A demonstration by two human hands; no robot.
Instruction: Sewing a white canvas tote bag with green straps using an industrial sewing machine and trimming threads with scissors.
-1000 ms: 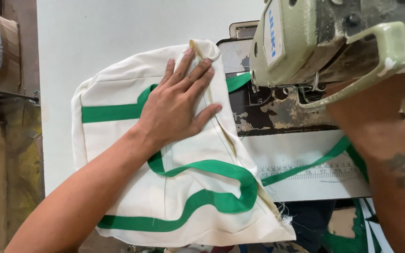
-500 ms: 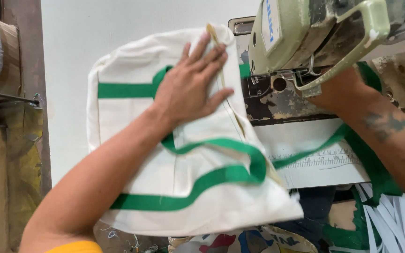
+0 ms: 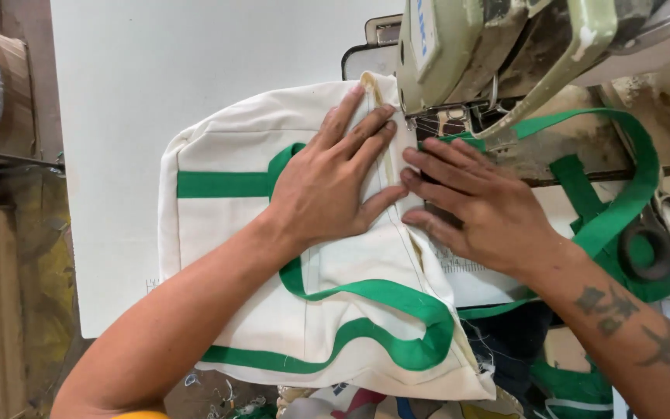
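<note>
Canvas tote bag, cream with green webbing straps, lies flat on the white bench, its seam edge pushed toward the sewing machine at one o'clock. Left hand rests open, palm and fingers spread flat on the cloth, gripping nothing. Right hand lies flat too, fingertips touching the seam edge just beside the presser foot, which seems hidden under the machine head. Doing this well likely means pressing evenly, keeping the edge straight and fingertips clear of the needle. Scissors lie at three o'clock.
</note>
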